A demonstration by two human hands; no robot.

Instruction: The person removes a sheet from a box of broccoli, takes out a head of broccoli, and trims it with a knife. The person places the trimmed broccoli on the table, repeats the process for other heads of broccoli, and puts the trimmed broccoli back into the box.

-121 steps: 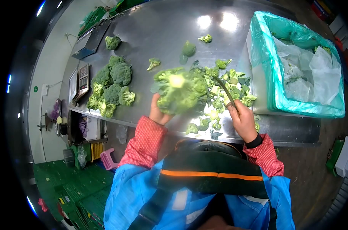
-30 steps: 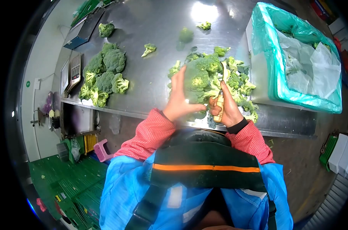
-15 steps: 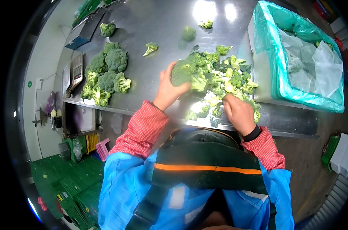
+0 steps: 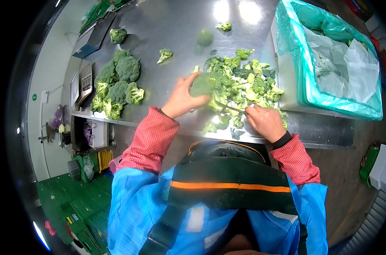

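Observation:
My left hand [image 4: 185, 97] is closed around a head of broccoli [image 4: 206, 84], its green crown turned up and slightly blurred. In my right hand [image 4: 266, 121] is a small knife [image 4: 231, 108], its thin dark blade pointing left at the underside of that broccoli. Beneath and to the right of both hands, a pile of cut broccoli florets [image 4: 254, 87] lies on the metal table [image 4: 171, 25]. The handle of the knife is hidden by my fingers.
On the left side whole broccoli heads [image 4: 128, 69] are heaped beside a weighing scale [image 4: 86, 80]. To the right stands a white box lined with a green plastic bag [image 4: 304, 85]. A few loose broccoli pieces [image 4: 165, 55] lie toward the back. Green crates [image 4: 82, 208] are down at left.
The knife blade now shows between my right hand and the broccoli. My left hand has turned the broccoli slightly. A light-coloured piece of stem appears by my left fingers.

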